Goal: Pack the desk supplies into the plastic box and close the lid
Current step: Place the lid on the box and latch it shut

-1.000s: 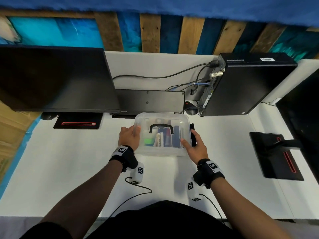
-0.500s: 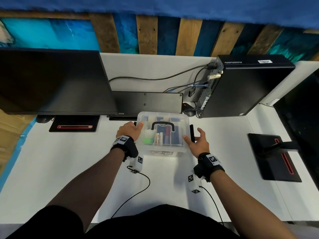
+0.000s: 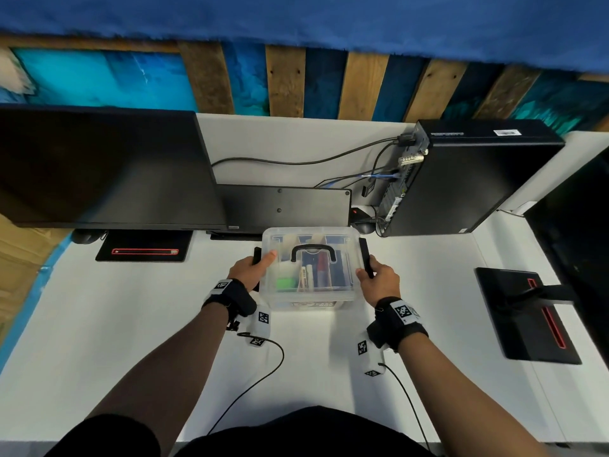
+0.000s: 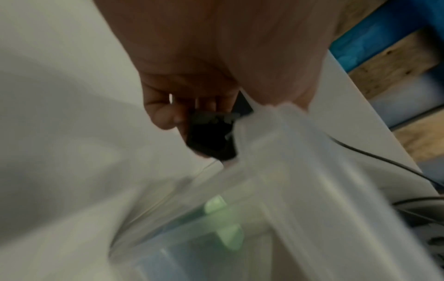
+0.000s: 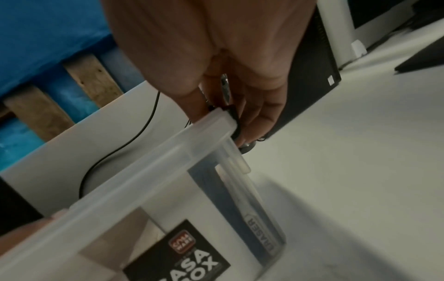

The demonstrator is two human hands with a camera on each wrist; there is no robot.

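A clear plastic box (image 3: 309,301) stands on the white desk with its lid (image 3: 283,235) on and a black carry handle (image 3: 313,251) on top. Through the plastic I see a green item (image 3: 285,283), pens and blue packs. My left hand (image 3: 253,269) grips the black side latch (image 4: 211,138) at the box's left end, thumb lying on the lid. My right hand (image 3: 375,281) has its fingers curled round the black latch (image 3: 365,255) at the right end. In the right wrist view the box (image 5: 168,190) shows a black label (image 5: 182,254).
A monitor (image 3: 99,166) stands at the back left, a keyboard (image 3: 283,206) propped behind the box, a black computer tower (image 3: 468,179) at the back right with cables (image 3: 296,161). A monitor base (image 3: 527,315) lies at right, another (image 3: 145,250) at left.
Both hands shifted from the lid's corners outward to the black side latches and now hold them. The box sits a little farther back under the view.
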